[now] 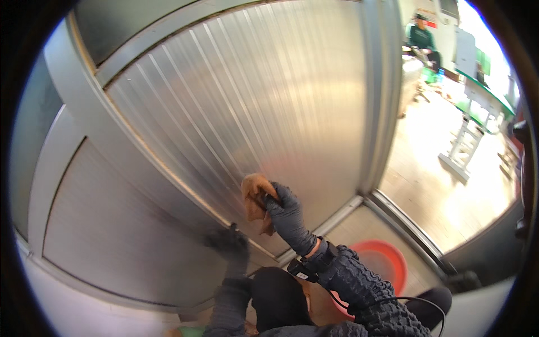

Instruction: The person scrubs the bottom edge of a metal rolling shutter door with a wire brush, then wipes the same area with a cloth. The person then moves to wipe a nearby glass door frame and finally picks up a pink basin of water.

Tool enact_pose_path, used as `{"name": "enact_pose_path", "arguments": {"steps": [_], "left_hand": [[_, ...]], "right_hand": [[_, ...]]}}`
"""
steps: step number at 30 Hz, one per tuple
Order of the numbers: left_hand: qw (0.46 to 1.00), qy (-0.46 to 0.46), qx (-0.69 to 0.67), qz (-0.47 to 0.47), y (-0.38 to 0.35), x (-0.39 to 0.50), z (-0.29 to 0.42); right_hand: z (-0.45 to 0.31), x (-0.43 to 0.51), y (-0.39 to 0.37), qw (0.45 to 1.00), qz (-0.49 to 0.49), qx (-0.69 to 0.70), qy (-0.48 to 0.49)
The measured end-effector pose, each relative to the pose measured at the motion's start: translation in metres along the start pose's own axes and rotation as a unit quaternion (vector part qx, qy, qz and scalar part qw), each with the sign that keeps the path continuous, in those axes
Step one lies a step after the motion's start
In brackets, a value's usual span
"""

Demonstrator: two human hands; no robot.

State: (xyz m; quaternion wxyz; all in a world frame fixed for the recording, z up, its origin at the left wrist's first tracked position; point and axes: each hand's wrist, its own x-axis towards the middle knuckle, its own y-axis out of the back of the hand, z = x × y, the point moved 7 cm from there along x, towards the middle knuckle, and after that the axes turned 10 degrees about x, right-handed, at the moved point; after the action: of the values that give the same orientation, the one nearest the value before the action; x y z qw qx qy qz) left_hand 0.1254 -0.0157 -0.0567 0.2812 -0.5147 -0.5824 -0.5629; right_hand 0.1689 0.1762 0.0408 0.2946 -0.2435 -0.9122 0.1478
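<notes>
A black glove covers my right hand [288, 215], which grips a brown cloth [254, 198] against the lower part of a ribbed metal panel [236, 109]. The cloth hangs in folds from my fingers. Lower and to the left, my left hand [231, 242], also in a dark glove, is blurred beside the panel's edge strip; its fingers look spread, and no held item shows.
A red plastic basin [400, 269] stands on the floor by my right forearm, partly hidden by it. A metal threshold track [408, 223] crosses the doorway. Beyond it are a sewing-type table [484, 94] and a seated person [422, 38]. A cable runs from my right wrist.
</notes>
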Motion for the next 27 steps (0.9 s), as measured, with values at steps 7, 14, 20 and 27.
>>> {"name": "enact_pose_path", "arguments": {"steps": [7, 14, 20, 27], "left_hand": [[0.992, -0.013, -0.113, 0.062, 0.009, 0.011, 0.004], [0.989, 0.027, -0.128, 0.062, 0.019, 0.013, 0.003], [0.992, 0.042, -0.117, 0.036, 0.018, 0.016, 0.002], [0.979, -0.005, -0.196, 0.062, 0.072, 0.053, -0.009]], "right_hand": [[-0.119, -0.044, 0.090, 0.984, 0.130, -0.068, 0.097], [-0.254, -0.103, 0.126, 0.926, 0.212, -0.217, 0.226], [-0.379, -0.119, 0.110, 0.956, -0.073, 0.056, 0.279], [-0.399, -0.124, 0.124, 0.744, 0.088, -0.571, 0.335]]}}
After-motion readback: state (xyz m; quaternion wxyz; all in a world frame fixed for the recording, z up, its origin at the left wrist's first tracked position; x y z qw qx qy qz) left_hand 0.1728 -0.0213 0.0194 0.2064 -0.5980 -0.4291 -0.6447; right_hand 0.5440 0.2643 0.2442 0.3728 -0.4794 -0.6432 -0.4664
